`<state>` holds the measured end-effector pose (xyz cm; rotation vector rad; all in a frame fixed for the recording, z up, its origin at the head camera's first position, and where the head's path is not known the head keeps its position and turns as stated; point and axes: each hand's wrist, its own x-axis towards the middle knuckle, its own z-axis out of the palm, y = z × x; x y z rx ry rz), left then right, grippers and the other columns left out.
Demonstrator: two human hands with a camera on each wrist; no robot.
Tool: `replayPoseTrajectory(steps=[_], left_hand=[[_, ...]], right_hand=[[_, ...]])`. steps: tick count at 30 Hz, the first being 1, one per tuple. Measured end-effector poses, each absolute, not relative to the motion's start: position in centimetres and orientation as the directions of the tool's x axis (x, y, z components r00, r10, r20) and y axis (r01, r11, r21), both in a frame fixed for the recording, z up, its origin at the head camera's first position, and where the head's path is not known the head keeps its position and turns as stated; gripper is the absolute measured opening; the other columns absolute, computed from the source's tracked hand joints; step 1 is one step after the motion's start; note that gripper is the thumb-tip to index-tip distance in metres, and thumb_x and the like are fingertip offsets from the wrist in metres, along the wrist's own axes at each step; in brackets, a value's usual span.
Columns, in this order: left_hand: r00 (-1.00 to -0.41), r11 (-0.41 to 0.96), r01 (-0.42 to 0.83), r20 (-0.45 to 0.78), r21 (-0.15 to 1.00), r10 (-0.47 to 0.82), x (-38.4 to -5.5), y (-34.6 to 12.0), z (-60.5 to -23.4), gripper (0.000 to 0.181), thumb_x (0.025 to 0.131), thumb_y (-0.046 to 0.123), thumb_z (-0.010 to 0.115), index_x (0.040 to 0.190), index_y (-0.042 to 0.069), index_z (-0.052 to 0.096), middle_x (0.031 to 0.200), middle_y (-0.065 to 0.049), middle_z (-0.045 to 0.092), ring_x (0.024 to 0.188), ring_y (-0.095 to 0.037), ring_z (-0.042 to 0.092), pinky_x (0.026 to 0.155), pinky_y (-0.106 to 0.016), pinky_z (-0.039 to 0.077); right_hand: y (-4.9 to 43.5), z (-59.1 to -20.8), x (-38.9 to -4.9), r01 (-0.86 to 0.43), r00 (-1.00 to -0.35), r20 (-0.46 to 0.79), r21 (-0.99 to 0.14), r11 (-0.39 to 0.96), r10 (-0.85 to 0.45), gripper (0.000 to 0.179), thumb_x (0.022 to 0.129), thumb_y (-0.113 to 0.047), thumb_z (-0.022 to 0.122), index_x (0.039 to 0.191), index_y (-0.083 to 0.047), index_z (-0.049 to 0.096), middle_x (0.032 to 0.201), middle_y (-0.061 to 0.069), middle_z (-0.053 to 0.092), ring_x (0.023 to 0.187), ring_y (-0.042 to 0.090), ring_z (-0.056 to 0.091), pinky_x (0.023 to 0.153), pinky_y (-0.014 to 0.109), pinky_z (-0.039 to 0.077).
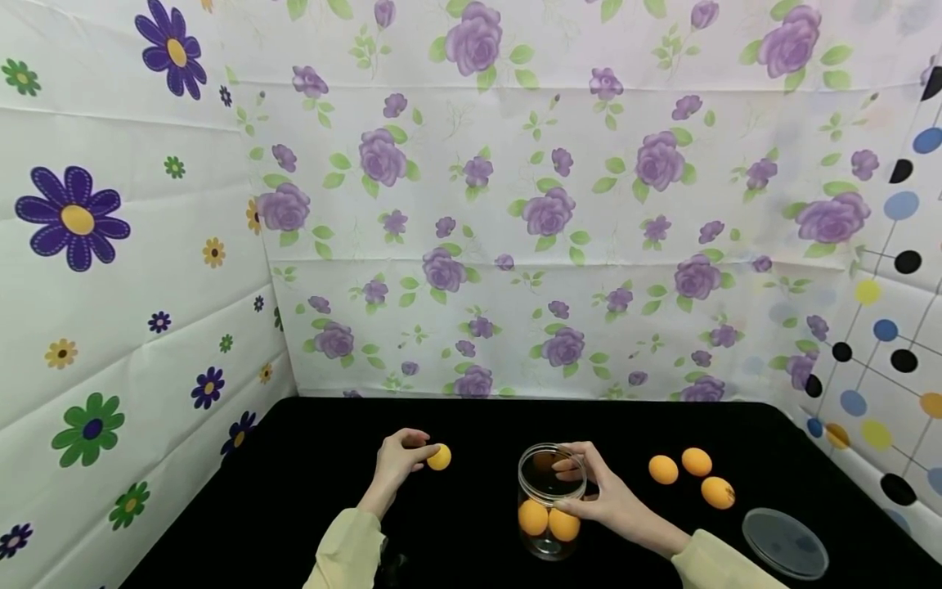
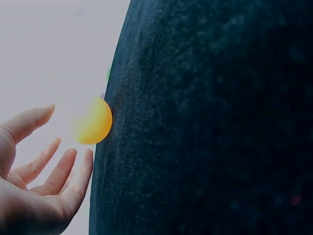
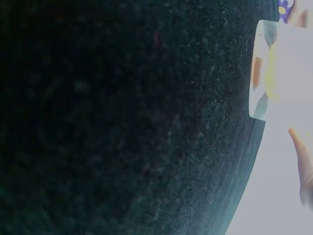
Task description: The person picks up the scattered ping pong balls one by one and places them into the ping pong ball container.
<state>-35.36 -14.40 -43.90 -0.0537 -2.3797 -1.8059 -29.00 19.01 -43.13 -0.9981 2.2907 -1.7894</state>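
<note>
My left hand [image 1: 399, 462] is beside an orange ping-pong ball [image 1: 439, 457] on the black table, thumb and fingers spread around its near side. In the left wrist view a gap shows between the fingertips and the ball [image 2: 95, 122]. A clear, lidless jar [image 1: 546, 546] stands upright near the front middle, with two orange balls [image 1: 533, 518] inside. My right hand [image 1: 599, 491] holds it from the right, thumb across the front below the rim and fingers curled behind, seen through the clear wall. The right wrist view shows the jar's base [image 3: 258, 73], washed out by glare.
To the right lie three more orange balls [image 1: 696, 462], one with a dark print. A round translucent lid [image 1: 785, 543] lies flat nearer the front right. The black table [image 1: 471, 425] ends at flower-patterned curtains behind and left, and a dotted one [image 1: 883, 343] at right.
</note>
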Motion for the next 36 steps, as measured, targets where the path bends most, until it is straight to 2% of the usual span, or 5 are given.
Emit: replayPoseTrajectory(steps=[6, 18, 24, 36], left_hand=[[-0.988, 0.3, 0.126, 0.146, 0.945, -0.045, -35.5, -14.2, -44.2, 0.037, 0.076, 0.015, 0.075, 0.102, -0.007, 0.061, 0.091, -0.01, 0.058, 0.08, -0.023, 0.058, 0.067, -0.034, 0.051], [-0.989, 0.324, 0.126, 0.146, 0.938, -0.038, -35.9, -13.4, -44.5, 0.03, 0.074, 0.009, 0.075, 0.098, -0.005, 0.062, 0.086, -0.008, 0.059, 0.074, -0.021, 0.059, 0.063, -0.032, 0.051], [-0.983, 0.33, 0.153, 0.176, 0.931, -0.042, -35.8, -13.2, -44.8, 0.029, 0.072, 0.003, 0.075, 0.096, -0.007, 0.062, 0.085, -0.011, 0.06, 0.071, -0.02, 0.059, 0.059, -0.029, 0.051], [-0.984, 0.323, 0.157, 0.174, 0.933, -0.024, -35.6, -13.3, -44.7, 0.029, 0.074, 0.004, 0.074, 0.097, -0.008, 0.061, 0.086, -0.011, 0.059, 0.073, -0.022, 0.06, 0.06, -0.029, 0.051]], right_hand=[[19.0, -43.2, -29.1, -0.455, -0.779, 0.34, -0.884, 0.103, -0.528, 0.056, 0.088, -0.005, 0.058, 0.135, -0.01, 0.028, 0.123, 0.028, 0.04, 0.111, 0.046, 0.038, 0.074, 0.041, 0.047], [19.1, -43.5, -29.3, -0.449, -0.787, 0.331, -0.886, 0.116, -0.52, 0.057, 0.087, -0.006, 0.059, 0.135, -0.013, 0.028, 0.123, 0.027, 0.04, 0.112, 0.043, 0.039, 0.074, 0.042, 0.047], [19.2, -43.6, -29.4, -0.44, -0.793, 0.321, -0.889, 0.123, -0.517, 0.058, 0.087, -0.007, 0.059, 0.135, -0.015, 0.027, 0.123, 0.025, 0.041, 0.112, 0.041, 0.039, 0.074, 0.042, 0.046], [19.2, -43.6, -29.4, -0.458, -0.782, 0.338, -0.881, 0.116, -0.524, 0.058, 0.088, -0.006, 0.058, 0.136, -0.015, 0.027, 0.122, 0.024, 0.041, 0.112, 0.042, 0.039, 0.074, 0.042, 0.047]])
